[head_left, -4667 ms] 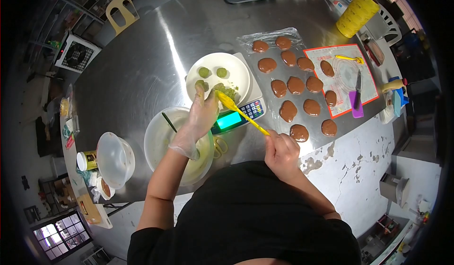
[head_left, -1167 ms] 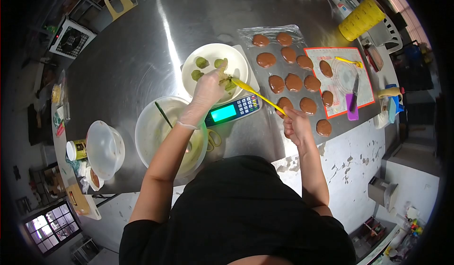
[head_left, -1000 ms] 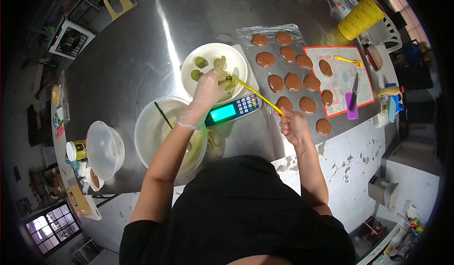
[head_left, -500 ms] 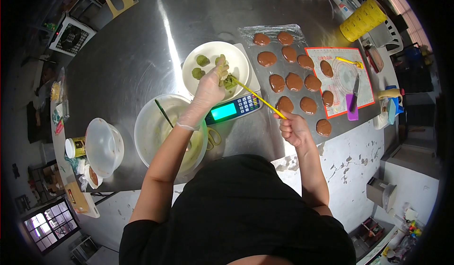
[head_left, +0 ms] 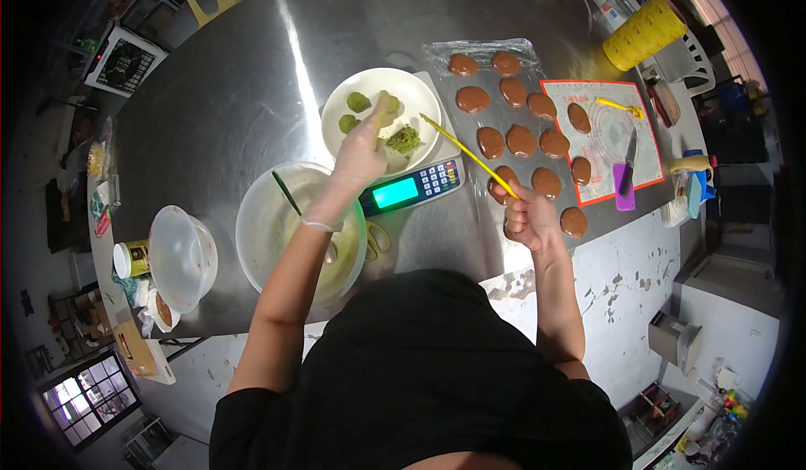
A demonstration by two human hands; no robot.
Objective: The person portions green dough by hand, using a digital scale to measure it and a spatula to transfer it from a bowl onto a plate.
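My gloved left hand [head_left: 365, 144] is over a white plate [head_left: 330, 109] on a digital scale [head_left: 437, 180]. Its fingers are bunched beside a green ball [head_left: 391, 107], their tips overlapping it; I cannot tell what is in them. Two other green balls, one farther back [head_left: 358, 101] and one nearer me [head_left: 348, 123], sit at the plate's left. Crumbly green dough [head_left: 405, 140] lies right of that hand. My bare right hand [head_left: 531, 218] is closed around a thin yellow stick-like tool [head_left: 470, 156], its far tip above the plate's right rim.
Chocolate-coated rounds [head_left: 521, 141] lie on a lined sheet at right, beside a red-edged mat [head_left: 600, 185] with a knife [head_left: 631, 155]. A large bowl [head_left: 252, 243] with a dark-handled utensil stands under my left forearm, near scissors [head_left: 379, 239]. Another bowl [head_left: 180, 260] is farther left.
The yellow tool's tip has come away from the green dough, and my right hand has shifted slightly right. My left hand has moved a little left, uncovering more of the dough.
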